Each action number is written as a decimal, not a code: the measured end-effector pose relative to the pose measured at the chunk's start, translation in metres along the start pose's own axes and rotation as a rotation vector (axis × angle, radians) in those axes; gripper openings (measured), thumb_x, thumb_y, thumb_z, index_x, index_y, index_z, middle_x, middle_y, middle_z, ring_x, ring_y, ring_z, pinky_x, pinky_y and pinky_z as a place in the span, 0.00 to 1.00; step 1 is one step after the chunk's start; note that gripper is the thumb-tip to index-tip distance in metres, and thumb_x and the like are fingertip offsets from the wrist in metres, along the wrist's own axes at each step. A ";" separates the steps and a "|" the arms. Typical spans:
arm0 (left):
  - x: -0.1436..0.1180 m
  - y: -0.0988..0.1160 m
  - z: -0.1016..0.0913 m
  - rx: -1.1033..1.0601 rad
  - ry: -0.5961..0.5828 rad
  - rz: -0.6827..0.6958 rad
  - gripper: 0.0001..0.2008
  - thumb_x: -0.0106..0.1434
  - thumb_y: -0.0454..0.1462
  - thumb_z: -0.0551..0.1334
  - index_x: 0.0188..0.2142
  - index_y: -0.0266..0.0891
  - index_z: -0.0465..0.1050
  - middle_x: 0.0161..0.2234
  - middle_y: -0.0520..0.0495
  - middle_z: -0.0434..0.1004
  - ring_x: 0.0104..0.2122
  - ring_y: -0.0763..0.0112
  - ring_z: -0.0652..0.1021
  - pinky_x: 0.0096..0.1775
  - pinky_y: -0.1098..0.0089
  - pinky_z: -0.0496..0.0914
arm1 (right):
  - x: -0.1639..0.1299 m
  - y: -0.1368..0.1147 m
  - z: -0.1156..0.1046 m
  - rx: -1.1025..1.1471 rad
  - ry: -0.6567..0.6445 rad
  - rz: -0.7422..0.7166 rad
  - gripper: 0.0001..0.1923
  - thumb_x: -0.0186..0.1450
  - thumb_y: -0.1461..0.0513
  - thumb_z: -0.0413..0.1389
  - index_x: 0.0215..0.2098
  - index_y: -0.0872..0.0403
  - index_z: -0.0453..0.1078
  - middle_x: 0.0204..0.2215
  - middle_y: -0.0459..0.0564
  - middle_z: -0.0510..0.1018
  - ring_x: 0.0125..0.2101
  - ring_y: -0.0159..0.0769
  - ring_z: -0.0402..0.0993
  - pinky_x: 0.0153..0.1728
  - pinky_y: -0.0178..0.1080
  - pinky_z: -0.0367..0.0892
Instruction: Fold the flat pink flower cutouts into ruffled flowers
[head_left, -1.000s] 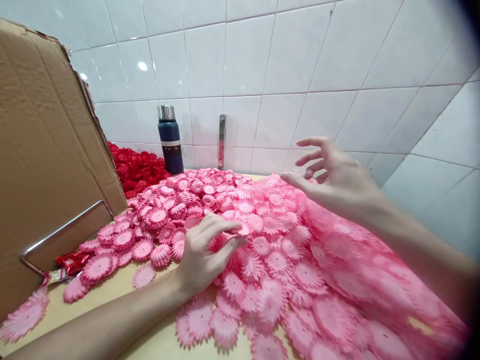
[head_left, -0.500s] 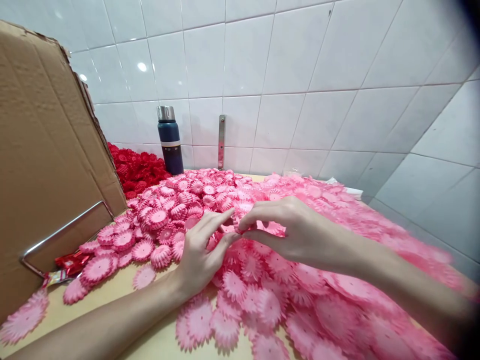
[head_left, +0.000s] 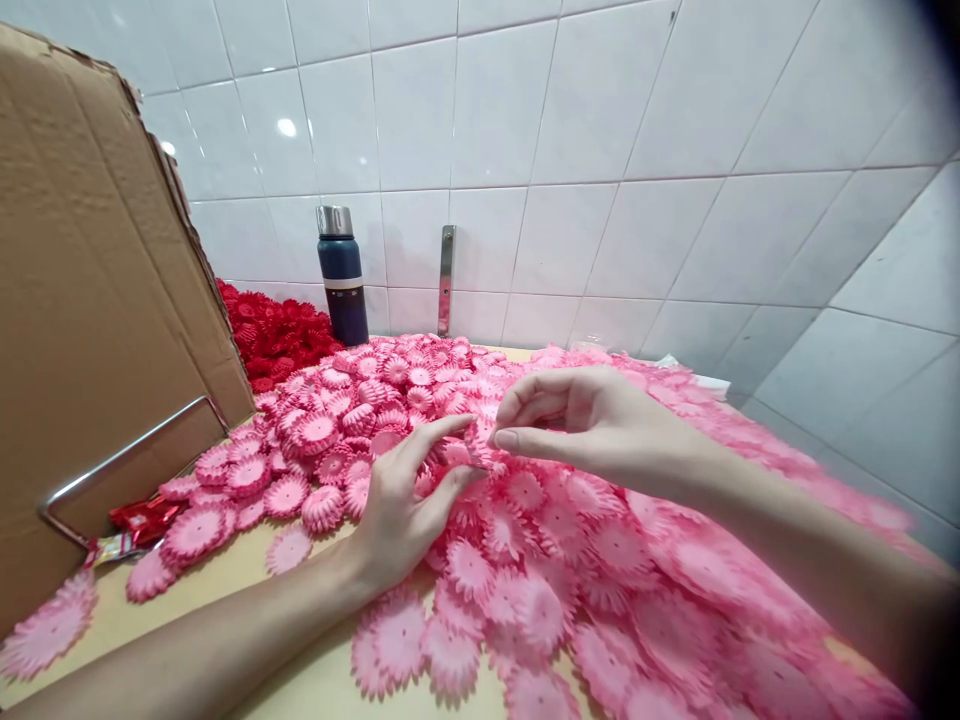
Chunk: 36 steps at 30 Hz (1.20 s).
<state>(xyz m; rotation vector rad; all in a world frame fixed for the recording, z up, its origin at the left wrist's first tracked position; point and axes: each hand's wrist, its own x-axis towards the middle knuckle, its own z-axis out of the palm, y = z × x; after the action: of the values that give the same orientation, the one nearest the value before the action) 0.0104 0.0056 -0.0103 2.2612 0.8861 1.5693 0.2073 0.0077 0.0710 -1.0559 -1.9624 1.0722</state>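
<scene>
My left hand (head_left: 405,500) pinches a pink ruffled piece (head_left: 481,442) at the tips of thumb and forefinger, above the middle of the pink heap (head_left: 559,525). My right hand (head_left: 592,415) meets it from the right, thumb and bent forefinger drawn together at its edge; whether they grip it I cannot tell. The piece shows its pleated rim towards me, partly covered by fingertips; its facing and long axis cannot be made out.

The loose discs are round, many lying face up on the bench (head_left: 322,690). A capped blue bottle (head_left: 343,285) stands upright at the wall, contents hidden, beside a red heap (head_left: 281,335). A cardboard panel (head_left: 97,300) at left is cut off by the frame and covers part of the red heap. The pink heap blurs at far right; one small wrapper (head_left: 142,517) lies partly behind a metal bar (head_left: 127,455).
</scene>
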 end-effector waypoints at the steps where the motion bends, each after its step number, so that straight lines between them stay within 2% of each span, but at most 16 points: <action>1: 0.000 0.000 0.000 0.007 -0.004 0.011 0.19 0.62 0.30 0.63 0.52 0.38 0.68 0.48 0.44 0.77 0.48 0.69 0.77 0.50 0.70 0.72 | 0.000 0.000 0.001 0.013 0.000 0.014 0.06 0.57 0.62 0.62 0.34 0.54 0.72 0.30 0.49 0.81 0.32 0.36 0.78 0.31 0.36 0.71; 10: 0.001 0.000 0.001 -0.034 0.000 0.117 0.22 0.60 0.27 0.63 0.53 0.42 0.69 0.51 0.43 0.75 0.51 0.67 0.75 0.53 0.64 0.72 | 0.003 0.004 0.006 0.156 -0.017 0.044 0.11 0.55 0.61 0.65 0.33 0.55 0.71 0.29 0.50 0.80 0.32 0.37 0.78 0.34 0.38 0.72; 15: 0.002 0.002 0.000 -0.033 0.005 0.125 0.21 0.58 0.31 0.67 0.52 0.42 0.71 0.50 0.42 0.76 0.51 0.63 0.76 0.52 0.60 0.73 | 0.003 0.003 0.005 0.195 -0.019 0.055 0.11 0.54 0.62 0.66 0.32 0.55 0.71 0.28 0.49 0.80 0.31 0.36 0.77 0.33 0.38 0.71; 18: 0.002 0.001 0.000 -0.062 0.000 0.122 0.20 0.58 0.32 0.67 0.51 0.42 0.73 0.49 0.42 0.78 0.48 0.63 0.78 0.51 0.61 0.74 | 0.003 0.003 0.005 0.171 -0.010 0.060 0.11 0.53 0.62 0.66 0.32 0.55 0.71 0.27 0.48 0.79 0.30 0.35 0.76 0.33 0.37 0.71; 23: 0.001 0.001 0.001 -0.043 0.052 0.062 0.20 0.59 0.32 0.66 0.52 0.40 0.72 0.47 0.42 0.79 0.45 0.64 0.80 0.48 0.64 0.76 | 0.003 0.002 0.006 0.156 -0.033 0.061 0.09 0.54 0.64 0.65 0.31 0.55 0.70 0.28 0.48 0.78 0.30 0.34 0.76 0.33 0.37 0.70; 28: 0.001 0.002 0.000 -0.067 0.017 0.061 0.17 0.60 0.31 0.65 0.49 0.38 0.73 0.47 0.42 0.79 0.47 0.65 0.78 0.51 0.65 0.73 | 0.004 0.003 0.005 0.153 -0.014 0.055 0.08 0.54 0.66 0.63 0.28 0.54 0.67 0.25 0.45 0.75 0.27 0.31 0.73 0.29 0.35 0.68; 33: -0.001 -0.001 0.002 -0.163 0.000 -0.032 0.17 0.61 0.32 0.64 0.51 0.39 0.71 0.48 0.42 0.78 0.47 0.64 0.79 0.50 0.64 0.75 | 0.004 0.006 0.005 0.112 0.021 0.045 0.07 0.55 0.68 0.60 0.28 0.54 0.65 0.24 0.43 0.73 0.24 0.28 0.69 0.25 0.33 0.65; 36: -0.003 -0.003 0.003 -0.187 -0.005 -0.053 0.17 0.61 0.32 0.64 0.51 0.39 0.71 0.48 0.42 0.78 0.47 0.63 0.79 0.50 0.64 0.74 | 0.004 0.007 0.005 0.104 0.009 0.035 0.06 0.57 0.67 0.59 0.29 0.54 0.66 0.25 0.44 0.73 0.25 0.28 0.70 0.26 0.33 0.66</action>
<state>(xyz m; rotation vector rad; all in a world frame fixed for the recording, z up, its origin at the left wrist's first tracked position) 0.0109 0.0068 -0.0153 2.0943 0.7572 1.5530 0.2034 0.0114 0.0633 -1.0404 -1.8660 1.1727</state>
